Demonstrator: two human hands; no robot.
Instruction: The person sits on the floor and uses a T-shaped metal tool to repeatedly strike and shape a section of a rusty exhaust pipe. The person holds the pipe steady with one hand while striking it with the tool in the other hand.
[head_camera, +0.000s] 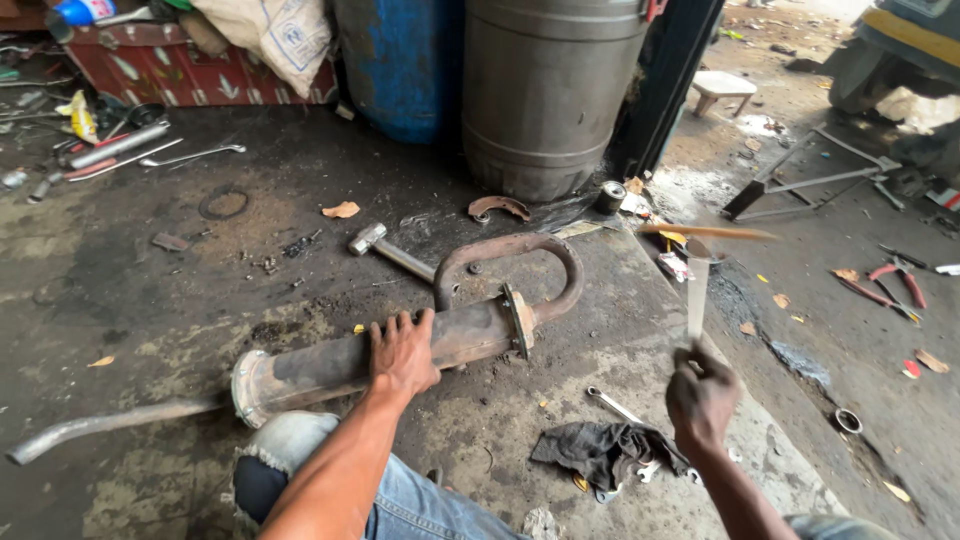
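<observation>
Left hand (402, 355) pressed palm-down on top of a rusty muffler (400, 358), fingers spread and curled over its far side, thumb toward the near side. Muffler lying on the concrete floor (180, 300) under that hand, running from a flared end (250, 385) left of the hand to a flange (519, 320) right of it, then into a looped pipe (520, 265) bending back beyond the flange. Thin tailpipe (100, 425) trailing off far to the left. Right hand (702, 395) raised above the floor, fist clamped on the handle of a hammer (698, 290), handle upright, blurred head (708, 232) above the hand, well right of the flange. Just below and left of the right hand, a dark rag (600, 450) with a spanner (612, 404) touching its far edge. Beyond the left hand, a second hammer (385, 248) lying beside the looped pipe, a curved rusty piece (498, 206) farther off, and two drums, grey (545, 90) and blue (400, 60), at the back. Right of the right hand, red-handled pliers (893, 282) on the ground. Knee in torn jeans (285, 450) just below the flared end.
</observation>
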